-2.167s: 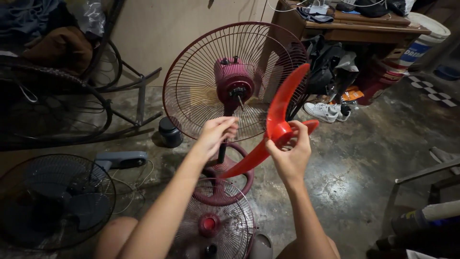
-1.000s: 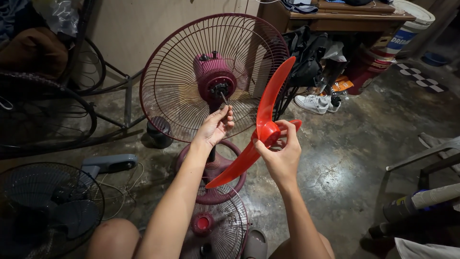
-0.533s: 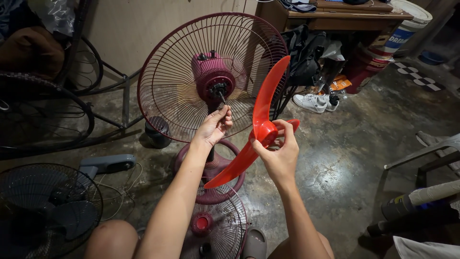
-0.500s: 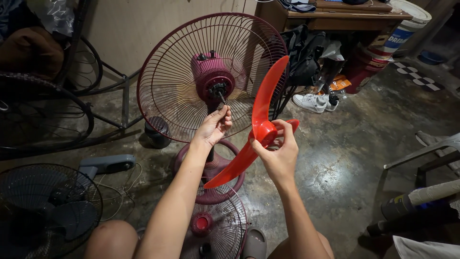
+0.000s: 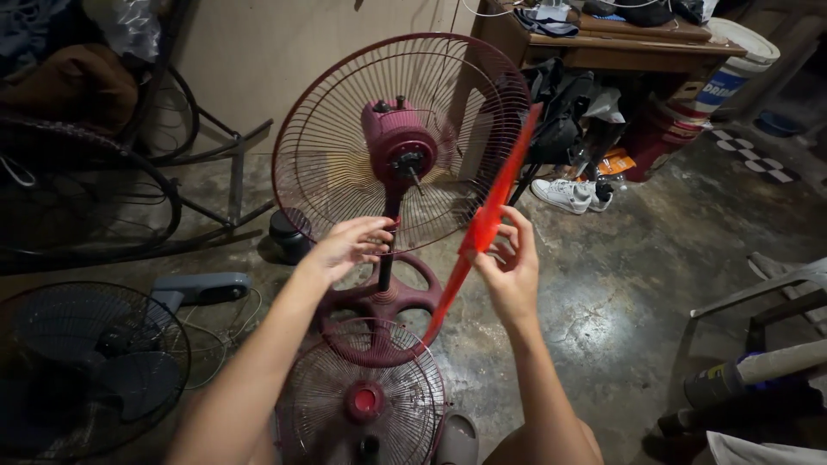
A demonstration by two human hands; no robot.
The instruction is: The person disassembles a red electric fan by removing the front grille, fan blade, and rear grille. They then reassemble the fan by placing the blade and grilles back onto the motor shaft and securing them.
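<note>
Pinching the hub of the red fan blade [image 5: 491,215], the right hand [image 5: 510,267] held it edge-on to the camera, its long axis running diagonally from lower left to upper right, upper tip toward the wooden tabletop [image 5: 620,47]. The blade sat just right of the maroon motor [image 5: 398,142] and its rear grille [image 5: 327,146]. The left hand [image 5: 349,245] hovered spread, empty, near the stand pole [image 5: 385,258].

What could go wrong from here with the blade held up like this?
The red fan blade is pinched only by the right hand, edge-on, so it might slip. The bare motor shaft points toward the left hand. The loose front grille lies on the floor just below and could be struck.
</note>
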